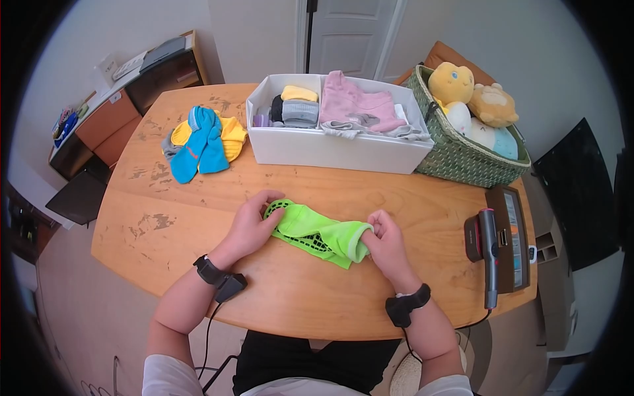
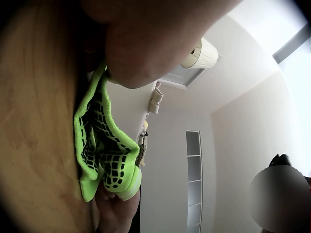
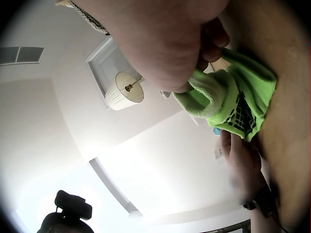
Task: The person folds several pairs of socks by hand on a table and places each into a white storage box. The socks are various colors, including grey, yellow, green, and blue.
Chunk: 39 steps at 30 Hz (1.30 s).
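Here, two hands (image 1: 247, 228) (image 1: 388, 245), one green sock bundle (image 1: 298, 221), one basket (image 1: 470, 162)

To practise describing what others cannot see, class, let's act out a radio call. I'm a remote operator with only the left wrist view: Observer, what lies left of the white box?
Observer: Blue cloth, lying on top of yellow cloth.
Operator: And what is in the right compartment of the box?
Observer: A pink garment, partly sticking up above the rim.
Operator: I see the green sock here, but can anyone see into its cuff?
Observer: Yes, the right wrist view shows the opening of the cuff.
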{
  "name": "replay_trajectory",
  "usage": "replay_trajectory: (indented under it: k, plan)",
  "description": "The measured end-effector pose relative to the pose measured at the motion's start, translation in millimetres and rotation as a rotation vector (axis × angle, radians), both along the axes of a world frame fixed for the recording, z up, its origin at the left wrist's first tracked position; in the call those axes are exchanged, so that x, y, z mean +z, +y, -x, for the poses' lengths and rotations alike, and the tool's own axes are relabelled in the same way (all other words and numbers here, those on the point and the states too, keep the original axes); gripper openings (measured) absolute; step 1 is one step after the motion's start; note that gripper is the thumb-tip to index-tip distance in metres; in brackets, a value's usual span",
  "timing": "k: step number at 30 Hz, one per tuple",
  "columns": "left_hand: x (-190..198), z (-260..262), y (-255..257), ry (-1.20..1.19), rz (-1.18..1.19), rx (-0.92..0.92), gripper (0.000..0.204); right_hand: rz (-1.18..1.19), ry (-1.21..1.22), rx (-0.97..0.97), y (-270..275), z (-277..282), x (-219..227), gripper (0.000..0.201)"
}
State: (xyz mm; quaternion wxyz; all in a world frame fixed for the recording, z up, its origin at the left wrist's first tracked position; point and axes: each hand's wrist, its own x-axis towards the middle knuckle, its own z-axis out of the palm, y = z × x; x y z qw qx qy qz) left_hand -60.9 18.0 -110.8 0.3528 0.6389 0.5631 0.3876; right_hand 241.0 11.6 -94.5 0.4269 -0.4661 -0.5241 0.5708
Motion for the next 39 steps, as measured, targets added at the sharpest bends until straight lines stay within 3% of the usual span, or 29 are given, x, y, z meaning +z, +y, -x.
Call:
replay_trajectory:
  k: [28, 33, 39]
  plan:
    - [13.0, -4.6, -5.2, 0.084, -0.011, 0.012, 0.031, 0.001, -0.030, 0.015, -1.2, 1.6, -0.9, 0.012]
    - [5.7, -2.5, -3.3, 0.089, -0.108, -0.019, 0.031, 0.009, -0.037, 0.023, -2.3, 2.6, 3.0, 0.013]
    - [18.9, -5.2, -6.5, 0.109, -0.035, -0.020, 0.032, -0.009, -0.050, 0.034, -2.6, 2.7, 4.2, 0.012]
